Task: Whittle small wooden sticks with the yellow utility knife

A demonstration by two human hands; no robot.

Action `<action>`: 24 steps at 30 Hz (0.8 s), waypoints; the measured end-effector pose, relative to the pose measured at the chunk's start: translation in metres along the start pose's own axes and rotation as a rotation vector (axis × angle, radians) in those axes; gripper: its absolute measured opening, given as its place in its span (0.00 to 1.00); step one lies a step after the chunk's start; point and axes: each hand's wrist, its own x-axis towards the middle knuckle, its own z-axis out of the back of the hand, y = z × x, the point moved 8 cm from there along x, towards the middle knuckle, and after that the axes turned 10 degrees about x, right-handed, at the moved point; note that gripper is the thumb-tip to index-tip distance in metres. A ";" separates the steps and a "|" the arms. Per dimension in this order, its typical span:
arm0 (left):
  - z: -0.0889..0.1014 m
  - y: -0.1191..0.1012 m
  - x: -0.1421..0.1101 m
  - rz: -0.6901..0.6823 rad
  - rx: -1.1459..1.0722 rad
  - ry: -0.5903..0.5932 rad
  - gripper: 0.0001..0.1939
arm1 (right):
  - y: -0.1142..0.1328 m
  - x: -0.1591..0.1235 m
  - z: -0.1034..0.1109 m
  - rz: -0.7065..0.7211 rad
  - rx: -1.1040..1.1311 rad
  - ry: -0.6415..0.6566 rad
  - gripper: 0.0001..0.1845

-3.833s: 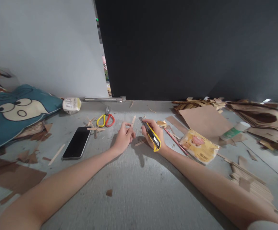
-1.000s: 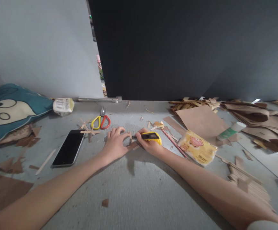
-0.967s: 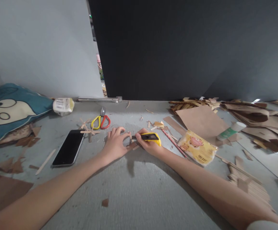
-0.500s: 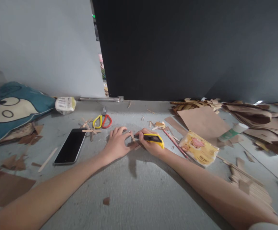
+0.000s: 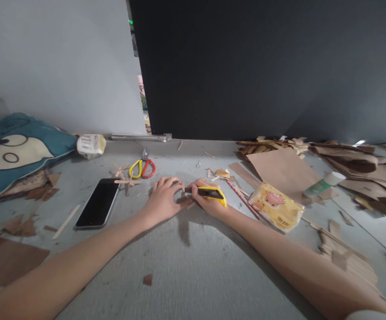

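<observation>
In the middle of the grey table my right hand point(image 5: 206, 195) is closed around a yellow and black utility knife point(image 5: 212, 193), its tip pointing left. My left hand point(image 5: 162, 198) lies just left of it, thumb and fingers curved about a small piece of wooden stick point(image 5: 183, 188). The knife's tip is at this piece; whether the blade touches it is too small to tell. Behind my left hand lie scissors point(image 5: 142, 168) with one yellow and one red handle. A black-screened phone point(image 5: 98, 203) rests to the left, with small wooden sticks point(image 5: 128, 181) at its upper corner.
At the right are a yellow tissue pack point(image 5: 276, 206), a glue stick point(image 5: 324, 184), a red striped pencil point(image 5: 242, 200) and brown cardboard sheets point(image 5: 282, 169). A teal cushion point(image 5: 22, 155) and a white wrapped item point(image 5: 91, 146) sit at the left. A dark panel point(image 5: 262, 71) stands behind.
The knife and my right hand have shifted very slightly to the left. My left hand stays nearly in place at the small wooden piece.
</observation>
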 end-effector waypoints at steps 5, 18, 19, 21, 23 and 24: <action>0.003 -0.004 0.001 -0.017 0.009 0.005 0.16 | 0.002 0.001 0.000 0.026 0.009 -0.010 0.17; 0.000 -0.005 0.001 -0.041 0.008 0.035 0.15 | 0.000 -0.001 -0.001 0.019 0.005 -0.005 0.18; 0.000 -0.005 0.001 -0.039 0.007 0.036 0.15 | 0.000 -0.001 -0.001 0.016 0.001 -0.004 0.18; 0.000 -0.006 0.001 -0.035 0.003 0.043 0.15 | 0.000 -0.001 -0.001 0.024 -0.009 -0.013 0.17; 0.001 -0.007 0.002 -0.035 -0.001 0.055 0.13 | 0.001 -0.001 0.000 0.042 -0.018 -0.026 0.17; 0.001 -0.007 0.002 -0.036 -0.002 0.061 0.13 | 0.003 -0.001 0.000 0.055 -0.021 -0.025 0.17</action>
